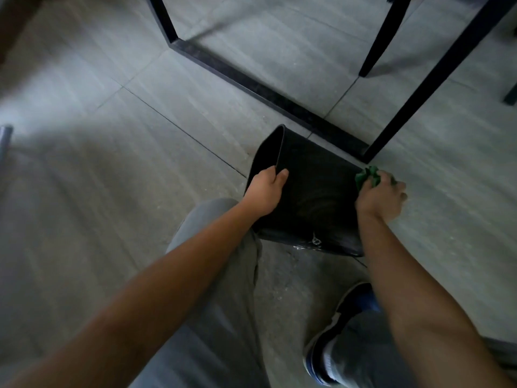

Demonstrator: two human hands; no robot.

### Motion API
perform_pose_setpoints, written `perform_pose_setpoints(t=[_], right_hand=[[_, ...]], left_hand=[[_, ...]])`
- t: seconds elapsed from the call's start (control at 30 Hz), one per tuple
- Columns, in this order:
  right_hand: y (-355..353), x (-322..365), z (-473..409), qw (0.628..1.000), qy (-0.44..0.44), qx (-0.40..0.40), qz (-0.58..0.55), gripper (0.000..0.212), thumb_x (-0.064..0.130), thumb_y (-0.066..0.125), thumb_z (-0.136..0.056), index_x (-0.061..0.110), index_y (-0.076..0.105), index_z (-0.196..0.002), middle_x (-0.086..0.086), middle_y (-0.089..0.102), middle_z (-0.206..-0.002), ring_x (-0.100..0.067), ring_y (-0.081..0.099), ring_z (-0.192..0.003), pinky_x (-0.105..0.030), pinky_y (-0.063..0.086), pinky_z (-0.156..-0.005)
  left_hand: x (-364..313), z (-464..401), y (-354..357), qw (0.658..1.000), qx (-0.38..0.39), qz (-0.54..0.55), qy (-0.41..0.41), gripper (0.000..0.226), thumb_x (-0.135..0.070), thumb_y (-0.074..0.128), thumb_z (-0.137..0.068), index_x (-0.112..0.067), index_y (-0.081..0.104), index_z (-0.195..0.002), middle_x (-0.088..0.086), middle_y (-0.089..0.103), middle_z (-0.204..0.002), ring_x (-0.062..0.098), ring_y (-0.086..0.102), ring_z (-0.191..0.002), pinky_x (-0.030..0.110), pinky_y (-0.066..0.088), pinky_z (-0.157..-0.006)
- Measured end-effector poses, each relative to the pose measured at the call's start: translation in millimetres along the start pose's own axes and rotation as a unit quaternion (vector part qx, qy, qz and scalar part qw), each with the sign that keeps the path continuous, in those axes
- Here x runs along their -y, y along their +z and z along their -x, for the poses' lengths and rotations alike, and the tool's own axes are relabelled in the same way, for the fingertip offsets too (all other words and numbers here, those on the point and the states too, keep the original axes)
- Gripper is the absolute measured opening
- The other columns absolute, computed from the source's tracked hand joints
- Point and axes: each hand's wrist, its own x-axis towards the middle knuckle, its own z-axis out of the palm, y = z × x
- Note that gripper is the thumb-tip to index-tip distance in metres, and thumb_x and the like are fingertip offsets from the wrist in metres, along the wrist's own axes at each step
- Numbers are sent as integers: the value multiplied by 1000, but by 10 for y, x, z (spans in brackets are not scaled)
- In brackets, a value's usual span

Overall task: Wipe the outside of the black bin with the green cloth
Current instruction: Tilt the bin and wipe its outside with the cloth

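Observation:
The black bin (316, 191) lies tipped on the grey floor in front of my knees, its open mouth turned to the left. My left hand (264, 193) grips the bin's rim, fingers curled over the edge and thumb on the outer wall. My right hand (382, 196) is closed on the bunched green cloth (368, 176) and presses it against the bin's far right end, close to the floor. Part of the cloth is hidden under my fingers.
A black metal table frame (251, 82) runs across the floor just beyond the bin, with one upright leg (419, 96) right behind my right hand. A chair leg (382, 37) stands farther back. My grey trouser legs and a dark shoe (335, 340) fill the foreground.

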Motion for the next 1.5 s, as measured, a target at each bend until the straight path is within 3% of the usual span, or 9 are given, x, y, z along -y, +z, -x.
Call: perform_pose_setpoints(t=[0.1, 0.23, 0.37, 0.53, 0.77, 0.97, 1.1, 1.3, 1.5], right_hand=[[-47, 186, 365, 995, -95, -22, 8, 41, 36, 53, -102, 29, 57, -142, -21, 50, -135, -41, 52, -113, -45, 48, -85], [-165, 656, 1111, 965, -256, -46, -16, 40, 38, 56, -98, 30, 61, -137, -15, 57, -127, -33, 57, -101, -42, 53, -77], [-95, 796, 1549, 932, -360, -23, -40, 43, 41, 59, -94, 30, 63, -135, -12, 59, -126, -29, 56, -95, -39, 49, -75], [-36, 669, 1226, 944, -324, -36, -45, 37, 39, 62, -95, 24, 67, -129, -13, 61, -121, -33, 60, -97, -39, 52, -75], [-96, 12, 523, 994, -97, 2, 46, 38, 36, 52, -103, 22, 58, -138, -23, 51, -132, -44, 54, -113, -48, 49, -89], [-140, -265, 361, 999, -17, 24, 40, 41, 38, 48, -106, 21, 51, -143, -27, 46, -139, -47, 50, -118, -52, 49, -91], [-280, -459, 225, 995, 27, 75, 60, 44, 38, 46, -105, 17, 49, -144, -25, 48, -139, -46, 52, -121, -50, 47, -98], [-992, -184, -128, 985, -82, 116, 94, 42, 47, 62, -95, 23, 64, -130, -17, 65, -128, -39, 65, -112, -39, 54, -90], [-1670, 356, -196, 936, -259, 178, 158, 37, 47, 67, -92, 30, 66, -125, -9, 66, -124, -30, 64, -107, -32, 49, -76]], left_hand=[[2, 5, 24, 1000, -9, 11, -1, 39, -37, 42, -110, -4, 58, -94, 13, 64, -86, 26, 64, -78, 39, 50, -70], [-23, -71, 85, 997, -67, 15, -29, 41, -36, 40, -110, -10, 50, -79, 2, 51, -71, 17, 50, -63, 34, 36, -59], [-5, -169, 63, 991, -96, 64, -67, 41, -35, 41, -110, -6, 60, -88, 4, 60, -79, 18, 57, -72, 32, 43, -63], [1, -168, 50, 991, -89, 64, -72, 41, -36, 42, -110, -4, 56, -90, 7, 54, -76, 21, 52, -70, 36, 41, -68], [-33, -107, 45, 991, -64, 85, -83, 37, -40, 41, -109, -16, 57, -86, 3, 60, -83, 19, 61, -78, 31, 45, -63], [-115, -30, 43, 990, -53, 115, -59, 38, -41, 52, -105, -11, 61, -82, 9, 64, -81, 26, 65, -80, 38, 53, -73], [-177, 82, -1, 985, 35, 168, -10, 25, -27, 64, -100, -10, 68, -118, 8, 74, -110, 21, 73, -100, 35, 61, -90], [-34, 87, -110, 984, 168, -17, 49, 56, -32, 71, -95, -25, 47, -145, 0, 61, -134, 19, 59, -122, 41, 48, -106], [-214, 149, -107, 987, 147, -26, 59, 21, -31, 61, -102, -19, 62, -120, -10, 65, -104, 2, 61, -90, 30, 51, -92]])
